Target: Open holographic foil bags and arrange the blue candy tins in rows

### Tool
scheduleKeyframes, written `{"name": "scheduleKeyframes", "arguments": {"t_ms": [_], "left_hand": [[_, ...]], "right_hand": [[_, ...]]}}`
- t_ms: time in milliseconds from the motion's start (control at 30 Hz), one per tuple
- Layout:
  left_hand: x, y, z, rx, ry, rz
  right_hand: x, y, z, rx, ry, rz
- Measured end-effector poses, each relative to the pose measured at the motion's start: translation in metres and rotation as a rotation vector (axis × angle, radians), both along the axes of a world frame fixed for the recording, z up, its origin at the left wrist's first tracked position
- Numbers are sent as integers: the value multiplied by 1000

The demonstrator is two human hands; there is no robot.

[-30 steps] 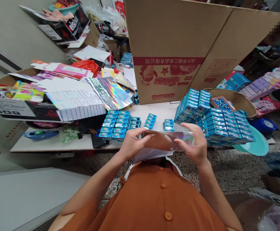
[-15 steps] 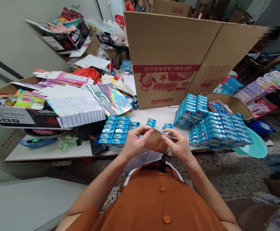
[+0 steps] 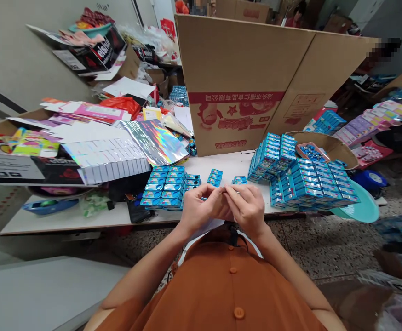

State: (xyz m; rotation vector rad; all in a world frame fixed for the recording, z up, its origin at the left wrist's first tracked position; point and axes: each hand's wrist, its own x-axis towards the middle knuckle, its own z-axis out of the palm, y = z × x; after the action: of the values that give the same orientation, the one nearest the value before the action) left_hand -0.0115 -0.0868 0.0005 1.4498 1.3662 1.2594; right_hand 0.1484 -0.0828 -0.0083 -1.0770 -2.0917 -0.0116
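Note:
My left hand (image 3: pixel 199 208) and my right hand (image 3: pixel 248 209) meet in front of my body at the table's near edge. Both are closed, thumbs and fingertips pinched together. Between them is a thin shiny sheet, now mostly hidden behind the fingers; only a small dark edge shows at the fingertips. Left of my left hand stands a block of small blue boxes (image 3: pixel 164 187) with clear windows. Just beyond the hands lie a short row of blue boxes (image 3: pixel 215 177) and a small stack of blue boxes (image 3: pixel 239 179).
Tall stacks of blue boxes (image 3: pixel 311 184) fill the table's right side, beside a teal basin (image 3: pixel 363 207). A large cardboard carton (image 3: pixel 235 69) stands upright behind. Stacked white cards (image 3: pixel 111 161) and a holographic sheet (image 3: pixel 159 140) lie at left. A person (image 3: pixel 295 16) is in the background.
My hands have come closer together, the right one moving left. The shiny sheet, spread between them before, is now mostly hidden by the fingers. The view has shifted slightly.

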Motion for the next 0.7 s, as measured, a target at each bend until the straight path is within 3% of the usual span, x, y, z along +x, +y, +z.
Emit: {"name": "scheduleKeyframes", "arguments": {"t_ms": [133, 300, 367, 500, 600, 700], "left_hand": [[2, -5, 0, 11, 27, -12], [2, -10, 1, 46, 31, -18], [0, -11, 1, 22, -20, -62], [-9, -7, 4, -51, -154, -252], [-15, -3, 5, 6, -149, -399], [-14, -2, 3, 59, -150, -379]], "right_hand": [[-4, 0, -1, -126, 195, 5], [4, 6, 4, -598, 364, 81], [9, 7, 7, -716, 371, 140], [14, 8, 11, -831, 402, 257], [14, 10, 11, -917, 455, 352], [12, 10, 7, -910, 467, 353]]}}
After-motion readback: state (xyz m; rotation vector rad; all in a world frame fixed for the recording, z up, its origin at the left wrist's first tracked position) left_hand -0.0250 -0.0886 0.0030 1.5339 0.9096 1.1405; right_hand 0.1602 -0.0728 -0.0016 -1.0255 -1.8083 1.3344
